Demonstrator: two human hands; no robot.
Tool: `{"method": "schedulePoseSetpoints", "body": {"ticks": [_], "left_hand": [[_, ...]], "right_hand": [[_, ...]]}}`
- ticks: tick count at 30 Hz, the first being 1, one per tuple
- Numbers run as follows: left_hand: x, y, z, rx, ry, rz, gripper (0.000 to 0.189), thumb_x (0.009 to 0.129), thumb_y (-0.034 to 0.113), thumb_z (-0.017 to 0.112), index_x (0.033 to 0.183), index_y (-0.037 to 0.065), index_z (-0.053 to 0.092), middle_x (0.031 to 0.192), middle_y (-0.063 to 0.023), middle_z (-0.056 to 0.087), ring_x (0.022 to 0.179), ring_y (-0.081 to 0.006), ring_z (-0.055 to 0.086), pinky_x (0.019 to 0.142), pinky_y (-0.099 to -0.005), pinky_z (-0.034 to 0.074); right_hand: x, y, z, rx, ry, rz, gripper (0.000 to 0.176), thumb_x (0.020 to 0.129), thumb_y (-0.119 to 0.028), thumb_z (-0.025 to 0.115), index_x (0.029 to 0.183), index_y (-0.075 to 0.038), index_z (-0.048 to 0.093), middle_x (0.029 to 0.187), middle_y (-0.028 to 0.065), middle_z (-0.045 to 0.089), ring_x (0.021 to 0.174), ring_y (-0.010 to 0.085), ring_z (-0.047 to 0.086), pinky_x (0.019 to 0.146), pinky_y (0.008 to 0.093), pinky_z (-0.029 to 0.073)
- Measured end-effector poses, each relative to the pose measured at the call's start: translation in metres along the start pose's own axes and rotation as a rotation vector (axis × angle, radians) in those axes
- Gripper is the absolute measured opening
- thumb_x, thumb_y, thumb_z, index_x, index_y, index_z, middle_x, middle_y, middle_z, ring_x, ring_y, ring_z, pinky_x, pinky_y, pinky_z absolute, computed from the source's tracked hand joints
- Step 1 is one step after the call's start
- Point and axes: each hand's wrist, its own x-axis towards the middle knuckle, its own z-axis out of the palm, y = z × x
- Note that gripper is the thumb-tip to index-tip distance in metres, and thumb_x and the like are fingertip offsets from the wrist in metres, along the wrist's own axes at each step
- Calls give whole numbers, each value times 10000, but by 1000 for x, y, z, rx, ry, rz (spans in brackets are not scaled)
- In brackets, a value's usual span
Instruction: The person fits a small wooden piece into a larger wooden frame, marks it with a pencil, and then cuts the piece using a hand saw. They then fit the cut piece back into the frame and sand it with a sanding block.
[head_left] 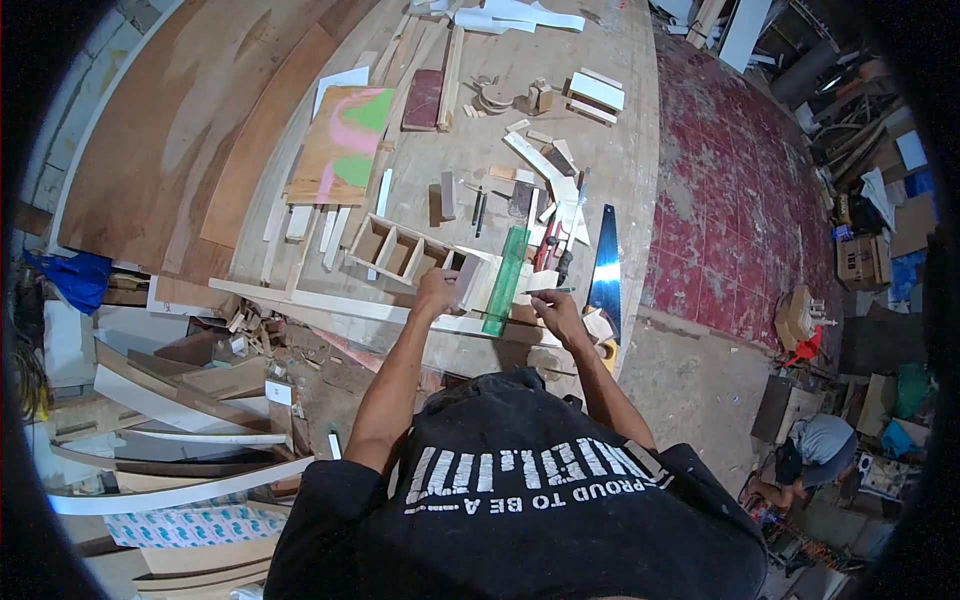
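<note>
My left hand (437,290) is closed on the right end of a small wooden compartment box (404,252), which lies tilted on the workbench. A grey-brown block (467,276) stands against that end, beside my fingers. In my right hand (560,315) is a thin dark pencil (553,291), pinched between the fingers and pointing left. Between my hands lies a green transparent ruler (507,280), across a pale board (480,278). Just right of my right hand rests a handsaw (606,270), its blade running away from me. A red-handled tool (547,246) lies beyond the pencil.
Wood offcuts (540,160) and two dark pens or pencils (480,210) lie farther up the workbench (620,150). A painted board (345,140) and large plywood sheets (150,110) are at left. Curved wood strips (180,400) fill the lower left. Another person (815,450) crouches at right.
</note>
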Motion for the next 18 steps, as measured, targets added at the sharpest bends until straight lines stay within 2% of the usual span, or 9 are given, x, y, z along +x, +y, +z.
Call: {"method": "schedulePoseSetpoints", "body": {"ticks": [7, 9, 13, 16, 18], "left_hand": [[-10, 27, -19, -80, -118, -151, 334, 822, 79, 600, 1130, 68, 729, 881, -134, 736, 657, -233, 714, 523, -340, 586], [-7, 27, -19, -122, -118, -137, 401, 844, 62, 563, 1231, 26, 662, 844, -134, 712, 530, -209, 676, 452, -329, 547], [-2, 24, -14, -94, -128, -86, 392, 853, 59, 567, 1232, 22, 659, 873, -137, 708, 540, -212, 680, 457, -332, 550], [-5, 29, -13, -119, -110, -125, 368, 864, 62, 598, 1224, 18, 662, 899, -142, 705, 555, -218, 686, 455, -337, 550], [-8, 32, -15, -156, -85, -171, 337, 810, 48, 618, 1128, 60, 730, 867, -144, 726, 623, -226, 702, 519, -346, 588]], "right_hand": [[-8, 3, -1, 8, 15, 20, 381, 885, -267, 630, 1106, 36, 694, 946, 178, 724, 858, 259, 690, 796, 371, 531], [-11, 5, -1, 9, 34, 32, 383, 884, -268, 632, 1107, 38, 693, 958, 184, 726, 869, 267, 694, 802, 373, 533], [-16, 11, -4, -22, 48, 20, 383, 882, -276, 638, 1099, 35, 697, 987, 201, 726, 910, 290, 701, 826, 378, 535], [-19, 15, -5, -40, 54, 11, 383, 881, -277, 640, 1098, 34, 697, 993, 206, 725, 923, 297, 701, 839, 379, 534], [-21, 15, -4, -44, 57, 3, 383, 881, -277, 641, 1099, 33, 697, 994, 207, 724, 927, 298, 701, 845, 377, 533]]}}
